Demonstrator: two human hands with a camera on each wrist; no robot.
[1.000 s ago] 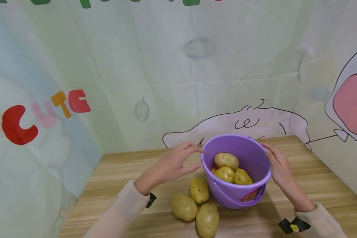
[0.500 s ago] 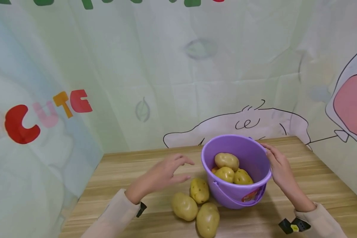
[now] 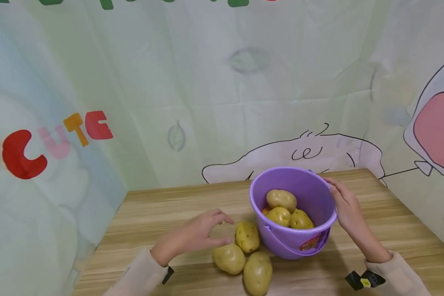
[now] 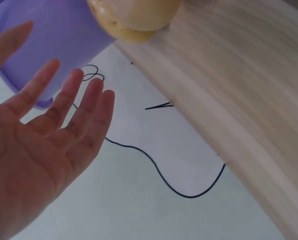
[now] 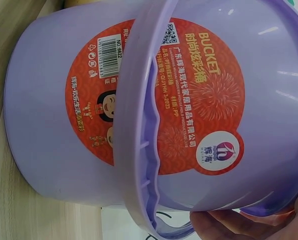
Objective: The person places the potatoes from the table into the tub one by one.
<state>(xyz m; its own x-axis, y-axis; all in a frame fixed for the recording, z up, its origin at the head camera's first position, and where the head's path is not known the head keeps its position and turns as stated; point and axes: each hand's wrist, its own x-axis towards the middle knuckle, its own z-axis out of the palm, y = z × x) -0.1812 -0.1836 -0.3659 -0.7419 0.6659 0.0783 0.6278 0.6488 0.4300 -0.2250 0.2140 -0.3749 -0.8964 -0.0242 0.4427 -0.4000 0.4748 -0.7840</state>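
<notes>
A purple bucket (image 3: 296, 238) stands on the wooden table with several potatoes (image 3: 281, 200) inside. Something orange, mostly hidden, shows beneath them. My right hand (image 3: 349, 205) holds the bucket's right side at the rim, thumb by the edge and fingers around the outside; the right wrist view shows those fingers (image 5: 239, 225) beside the handle. Left of the bucket lie three loose potatoes: a far one (image 3: 247, 237), a left one (image 3: 229, 259) and a near one (image 3: 257, 273). Just over the left potato, my left hand (image 3: 196, 232) hovers with fingers spread, holding nothing.
The bucket's handle (image 5: 131, 115) hangs down across a red label (image 5: 204, 95). Printed cloth (image 3: 207, 123) rises behind the wooden table (image 3: 163, 205). Below the table edge, a thin black cable (image 4: 164, 175) shows in the left wrist view.
My left hand has drawn back from the bucket's left rim and come down towards the loose potatoes. The right hand, bucket and potatoes have stayed in place.
</notes>
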